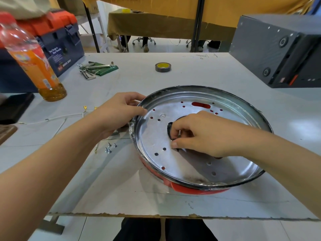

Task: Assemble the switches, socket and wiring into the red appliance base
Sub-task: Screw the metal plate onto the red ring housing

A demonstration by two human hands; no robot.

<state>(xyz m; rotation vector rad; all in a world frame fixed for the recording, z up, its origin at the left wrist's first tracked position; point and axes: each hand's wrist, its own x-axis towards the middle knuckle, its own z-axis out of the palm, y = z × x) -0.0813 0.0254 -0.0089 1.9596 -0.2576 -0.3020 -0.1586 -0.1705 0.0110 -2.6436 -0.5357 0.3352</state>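
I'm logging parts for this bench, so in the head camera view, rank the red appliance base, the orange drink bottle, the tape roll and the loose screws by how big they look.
1. red appliance base
2. orange drink bottle, though it stands nearer the camera's edge, which may inflate it
3. tape roll
4. loose screws

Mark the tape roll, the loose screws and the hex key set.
tape roll [163,67], head view, on its yellow inner ring.
loose screws [109,148], head view, middle of the cluster.
hex key set [90,70], head view, on the fanned metal keys.
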